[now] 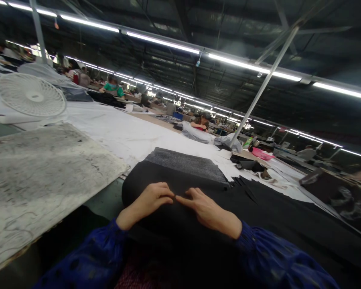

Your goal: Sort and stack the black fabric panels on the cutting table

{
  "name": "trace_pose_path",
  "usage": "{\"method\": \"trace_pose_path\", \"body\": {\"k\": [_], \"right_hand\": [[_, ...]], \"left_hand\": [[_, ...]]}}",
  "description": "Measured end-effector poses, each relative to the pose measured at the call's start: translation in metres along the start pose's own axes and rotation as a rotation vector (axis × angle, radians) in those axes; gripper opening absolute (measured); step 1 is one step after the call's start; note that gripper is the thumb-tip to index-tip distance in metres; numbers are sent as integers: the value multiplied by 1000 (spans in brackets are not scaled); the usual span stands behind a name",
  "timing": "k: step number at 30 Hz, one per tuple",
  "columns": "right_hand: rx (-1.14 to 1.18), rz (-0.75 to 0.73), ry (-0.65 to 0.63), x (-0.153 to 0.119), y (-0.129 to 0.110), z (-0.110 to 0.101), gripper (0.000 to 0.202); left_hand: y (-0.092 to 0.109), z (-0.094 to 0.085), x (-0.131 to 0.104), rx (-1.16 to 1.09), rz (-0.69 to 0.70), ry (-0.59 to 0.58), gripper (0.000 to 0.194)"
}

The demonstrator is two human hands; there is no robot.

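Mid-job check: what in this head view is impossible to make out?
All in the head view:
Whether the left hand and right hand pinch the black material or only press it: the hands hide their contact.
The material's underside: hidden by its upper surface.
Full extent of the stained board: cut off by the left edge.
Contents of the pink basin: too small and blurred.
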State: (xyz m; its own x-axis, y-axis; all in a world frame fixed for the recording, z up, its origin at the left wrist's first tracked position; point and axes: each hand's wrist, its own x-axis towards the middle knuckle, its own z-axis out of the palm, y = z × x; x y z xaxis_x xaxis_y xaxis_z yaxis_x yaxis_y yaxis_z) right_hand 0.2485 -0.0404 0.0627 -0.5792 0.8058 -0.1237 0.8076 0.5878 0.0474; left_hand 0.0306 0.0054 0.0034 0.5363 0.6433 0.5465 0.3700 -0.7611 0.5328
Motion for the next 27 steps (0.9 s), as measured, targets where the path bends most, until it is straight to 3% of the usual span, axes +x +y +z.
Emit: {"method": "trace_pose_path", "body": {"k": [4, 12, 17, 21, 27], "right_hand": [[18, -6, -41, 2, 0, -6, 73], [-133, -8, -66, 9, -13, -12, 73], [-224, -12, -112, 19, -26, -21, 70], [-146, -143, -48, 24, -26, -21, 63], [-113, -177, -44, 27, -25, -16, 73]], "left_hand": [[-1, -14, -12, -48, -102, 66, 12], [-3, -14, -20, -83, -57, 142, 16], [-5, -15, -23, -85, -70, 145, 16], [-7, -20, -25, -146, -98, 103, 14], [-10, -28, -28, -233, -127, 95, 13]]}}
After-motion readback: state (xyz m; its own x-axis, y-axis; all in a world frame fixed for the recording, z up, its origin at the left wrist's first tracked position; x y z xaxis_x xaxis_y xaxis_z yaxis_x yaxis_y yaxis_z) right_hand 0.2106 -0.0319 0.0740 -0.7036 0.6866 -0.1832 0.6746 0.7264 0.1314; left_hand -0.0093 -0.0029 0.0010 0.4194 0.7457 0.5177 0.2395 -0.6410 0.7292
